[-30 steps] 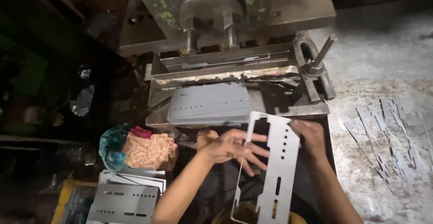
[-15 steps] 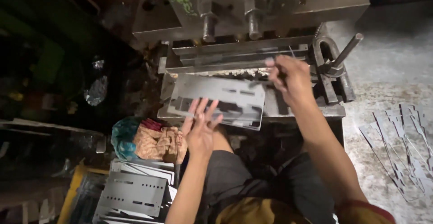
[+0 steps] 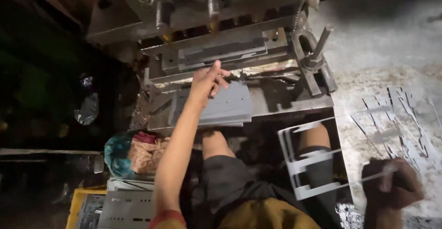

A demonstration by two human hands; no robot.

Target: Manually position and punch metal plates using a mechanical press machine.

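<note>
My left hand [image 3: 208, 79] reaches up to the press die [image 3: 221, 51] and pinches the far edge of a grey perforated metal sheet [image 3: 228, 105], which lies flat on the press bed. Low at the right, my right hand [image 3: 391, 185] is closed around one end of a thin cut-out metal frame [image 3: 308, 162]. The frame hangs over my lap, off to the right of the press bed. My bare knees and dark shorts [image 3: 230, 183] show under it.
Several thin scrap strips [image 3: 400, 118] lie on the grey bench at right. A stack of perforated sheets [image 3: 126, 208] sits at lower left beside a yellow crate [image 3: 76, 201], with a cloth bundle [image 3: 138, 153] above it. A clamp lever [image 3: 317, 49] sticks up at the die's right.
My right hand has left the die and swung down to the right with the cut-out frame. My left hand has moved up onto the sheet at the die.
</note>
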